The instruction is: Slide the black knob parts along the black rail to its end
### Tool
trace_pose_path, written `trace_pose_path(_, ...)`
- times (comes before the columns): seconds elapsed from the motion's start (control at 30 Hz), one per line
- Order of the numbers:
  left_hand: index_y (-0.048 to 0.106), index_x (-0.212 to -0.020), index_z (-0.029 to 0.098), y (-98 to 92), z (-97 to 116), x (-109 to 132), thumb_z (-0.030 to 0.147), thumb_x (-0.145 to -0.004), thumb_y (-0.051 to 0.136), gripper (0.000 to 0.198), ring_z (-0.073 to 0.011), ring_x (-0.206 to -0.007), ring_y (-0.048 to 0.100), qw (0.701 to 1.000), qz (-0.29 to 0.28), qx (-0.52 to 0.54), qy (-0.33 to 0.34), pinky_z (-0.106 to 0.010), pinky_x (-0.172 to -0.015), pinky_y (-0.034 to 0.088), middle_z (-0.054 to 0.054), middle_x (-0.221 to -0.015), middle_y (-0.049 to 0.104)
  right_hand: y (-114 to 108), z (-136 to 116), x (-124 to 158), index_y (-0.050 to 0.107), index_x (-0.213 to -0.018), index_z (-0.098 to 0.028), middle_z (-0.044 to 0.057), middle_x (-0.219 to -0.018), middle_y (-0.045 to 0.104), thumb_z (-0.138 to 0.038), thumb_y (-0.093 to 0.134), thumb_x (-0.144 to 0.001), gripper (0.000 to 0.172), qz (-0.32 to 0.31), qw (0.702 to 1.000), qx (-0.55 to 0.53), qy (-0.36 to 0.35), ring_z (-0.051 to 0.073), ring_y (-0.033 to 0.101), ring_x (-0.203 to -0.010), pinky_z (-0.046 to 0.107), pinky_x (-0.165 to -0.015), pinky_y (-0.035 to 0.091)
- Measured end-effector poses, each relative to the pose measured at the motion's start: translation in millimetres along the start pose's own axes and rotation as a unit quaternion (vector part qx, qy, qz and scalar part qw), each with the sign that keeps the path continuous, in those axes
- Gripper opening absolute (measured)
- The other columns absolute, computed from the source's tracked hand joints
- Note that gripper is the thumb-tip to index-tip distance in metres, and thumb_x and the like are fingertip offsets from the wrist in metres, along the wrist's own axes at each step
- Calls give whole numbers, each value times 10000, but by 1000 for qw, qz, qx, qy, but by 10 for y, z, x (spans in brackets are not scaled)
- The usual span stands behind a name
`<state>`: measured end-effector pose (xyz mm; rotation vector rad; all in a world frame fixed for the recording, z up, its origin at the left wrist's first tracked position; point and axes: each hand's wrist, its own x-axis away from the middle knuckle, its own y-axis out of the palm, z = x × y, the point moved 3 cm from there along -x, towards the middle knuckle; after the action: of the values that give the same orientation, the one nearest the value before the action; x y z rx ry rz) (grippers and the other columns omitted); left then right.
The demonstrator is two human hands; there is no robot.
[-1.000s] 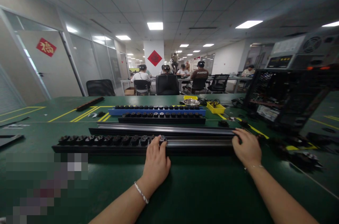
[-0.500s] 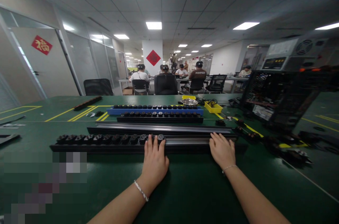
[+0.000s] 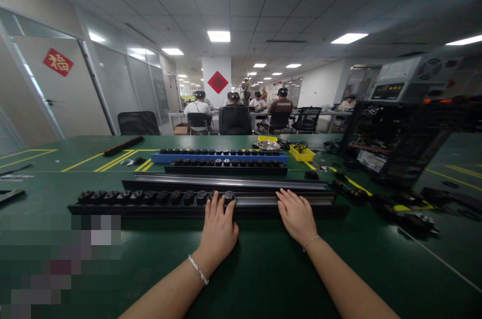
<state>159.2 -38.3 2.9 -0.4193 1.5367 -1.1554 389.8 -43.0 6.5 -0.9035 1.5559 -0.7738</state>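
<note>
Close in front of me lies a long black rail (image 3: 150,212) with a bare metallic channel (image 3: 254,201) along its right part. A row of black socket modules (image 3: 175,197) fills its left part. My left hand (image 3: 219,223) rests with outstretched fingers over the rightmost modules, covering parts of them. On the bare channel, further right, lie the extended fingers of my right hand (image 3: 297,214); what is under its palm is hidden. Just behind runs another long black rail (image 3: 233,182) with a shiny inner face and no modules visible in it.
Farther back sit a blue rail (image 3: 220,159) and a shorter black rail (image 3: 226,170), both with modules. A metal bowl (image 3: 268,145), a yellow tray (image 3: 302,153) with cables and an open computer case (image 3: 395,143) stand beyond and right. People sit at distant desks.
My right hand has moved left along the channel, closer to my left hand. My left hand stays over the same modules. The view has shifted slightly.
</note>
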Motion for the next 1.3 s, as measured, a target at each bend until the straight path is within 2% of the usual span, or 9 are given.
trace_pose_path(0.33,487,-1276,181,-10,-10,12,170,-774,486,502,-316,-1362,218,1000,6,-1,4,-527,-1095,232,-139,-1307,491,-10,-9,-4,583,-1214,-247,32,-1311,536,-336,287,-904,438,6,1000,-5,0,189,413,-1252,419,-1031,256)
trace_pose_path(1.0,498,-1264,197,-17,34,22,154,-760,489,505,-292,-1305,327,1000,12,11,19,-498,-1084,261,-124,-1317,489,-38,-32,-4,578,-1220,-231,35,-1319,528,-326,283,-900,446,-4,1000,-8,6,192,405,-1257,410,-1011,266)
trace_pose_path(1.3,469,-1280,185,3,34,25,150,-750,482,531,-275,-1302,330,999,3,37,36,-480,-1085,266,-114,-1332,477,-21,-20,-8,578,-1218,-238,37,-1317,530,-332,280,-900,446,-2,1000,-6,6,194,403,-1258,412,-1010,269)
